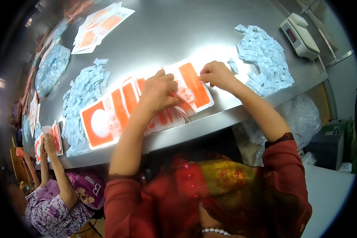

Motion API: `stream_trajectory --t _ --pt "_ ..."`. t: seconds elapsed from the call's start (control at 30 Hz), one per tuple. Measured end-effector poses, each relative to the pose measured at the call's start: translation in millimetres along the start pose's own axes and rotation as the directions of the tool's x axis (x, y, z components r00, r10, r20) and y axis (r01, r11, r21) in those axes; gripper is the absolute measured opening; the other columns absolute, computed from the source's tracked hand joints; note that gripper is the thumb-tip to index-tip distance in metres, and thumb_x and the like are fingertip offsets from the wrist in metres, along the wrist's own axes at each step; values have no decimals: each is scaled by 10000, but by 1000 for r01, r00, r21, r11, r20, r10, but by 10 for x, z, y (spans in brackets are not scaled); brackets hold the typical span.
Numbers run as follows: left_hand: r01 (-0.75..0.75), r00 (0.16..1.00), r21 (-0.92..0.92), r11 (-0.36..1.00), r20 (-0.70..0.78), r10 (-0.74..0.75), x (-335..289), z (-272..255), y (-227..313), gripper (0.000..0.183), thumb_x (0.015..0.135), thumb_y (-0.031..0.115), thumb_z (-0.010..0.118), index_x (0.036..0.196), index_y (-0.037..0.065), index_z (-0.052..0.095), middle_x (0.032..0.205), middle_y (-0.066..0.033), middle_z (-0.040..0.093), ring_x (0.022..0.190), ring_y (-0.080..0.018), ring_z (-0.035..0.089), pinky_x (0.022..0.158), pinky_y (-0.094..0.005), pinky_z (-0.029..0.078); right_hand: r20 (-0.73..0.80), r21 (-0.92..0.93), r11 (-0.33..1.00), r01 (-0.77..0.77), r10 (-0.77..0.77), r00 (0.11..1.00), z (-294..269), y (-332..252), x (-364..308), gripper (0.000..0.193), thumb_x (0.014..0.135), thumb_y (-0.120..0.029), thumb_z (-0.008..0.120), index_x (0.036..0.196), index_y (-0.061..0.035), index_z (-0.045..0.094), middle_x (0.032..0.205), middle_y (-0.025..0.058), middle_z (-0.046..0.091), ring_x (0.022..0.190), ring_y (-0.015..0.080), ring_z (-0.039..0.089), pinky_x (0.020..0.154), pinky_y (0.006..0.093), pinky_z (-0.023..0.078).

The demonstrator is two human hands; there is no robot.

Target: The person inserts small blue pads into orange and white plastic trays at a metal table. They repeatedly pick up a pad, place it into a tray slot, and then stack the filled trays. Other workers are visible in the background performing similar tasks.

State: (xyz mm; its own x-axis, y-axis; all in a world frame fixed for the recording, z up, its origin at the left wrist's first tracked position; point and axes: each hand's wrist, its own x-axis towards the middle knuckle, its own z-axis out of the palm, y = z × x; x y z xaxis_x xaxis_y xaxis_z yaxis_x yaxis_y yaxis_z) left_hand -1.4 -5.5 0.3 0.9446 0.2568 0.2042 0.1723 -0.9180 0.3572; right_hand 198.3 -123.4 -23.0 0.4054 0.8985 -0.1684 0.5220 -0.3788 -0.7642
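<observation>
A fanned row of flat orange-and-white pouches lies along the near edge of the metal table. My left hand is closed over the middle of the row, gripping a pouch whose lower edge bends up under the fingers. At the row's right end, my right hand is pinched beside the topmost orange pouch; whatever lies between its fingertips is hidden. Just right of that hand is a single pale blue sachet, and beyond it a large heap of similar sachets.
Another sachet heap lies left of the row. Loose pouches are spread at the far left, near a clear bag of blue sachets. A white digital scale stands far right. At lower left, a co-worker's hands hold pouches.
</observation>
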Motion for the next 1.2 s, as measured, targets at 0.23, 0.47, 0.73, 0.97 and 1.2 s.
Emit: stream_trajectory --t 0.23,0.47,0.73,0.97,1.2 --pt "-15 1000 18 1000 -6 15 -10 9 -23 260 510 242 744 661 69 622 711 0 527 740 -204 478 602 -336 427 -108 159 987 35 -17 994 124 81 -59 181 725 -83 657 809 73 621 619 70 589 489 120 547 464 246 439" --pt "-3 1000 30 1000 -8 3 -13 11 -3 257 507 242 748 661 80 622 712 1 519 745 -200 482 608 -341 429 234 535 818 -212 98 967 44 -185 -191 180 794 -144 629 680 -8 601 553 17 540 476 74 504 400 217 369" --pt "15 1000 26 1000 9 -15 -26 -17 10 295 521 260 762 719 81 636 722 -2 530 738 -199 480 605 -337 427 112 402 914 -56 12 994 115 -141 -194 193 747 -104 654 600 -2 581 539 24 526 472 73 481 417 222 373" --pt "-14 994 -98 995 -107 3 -30 7 27 598 508 222 785 1077 146 617 803 -8 598 754 -213 499 631 -345 442 128 535 838 -108 46 991 256 -178 -180 205 759 -140 698 637 -27 579 546 22 529 453 73 471 424 213 380" --pt "-53 991 -50 997 -122 47 -36 22 -20 566 526 243 792 1054 144 614 788 -12 579 747 -216 493 628 -349 440 213 663 715 -220 101 972 356 -237 -192 251 804 -202 705 637 -90 555 534 -10 517 437 49 450 385 188 350"
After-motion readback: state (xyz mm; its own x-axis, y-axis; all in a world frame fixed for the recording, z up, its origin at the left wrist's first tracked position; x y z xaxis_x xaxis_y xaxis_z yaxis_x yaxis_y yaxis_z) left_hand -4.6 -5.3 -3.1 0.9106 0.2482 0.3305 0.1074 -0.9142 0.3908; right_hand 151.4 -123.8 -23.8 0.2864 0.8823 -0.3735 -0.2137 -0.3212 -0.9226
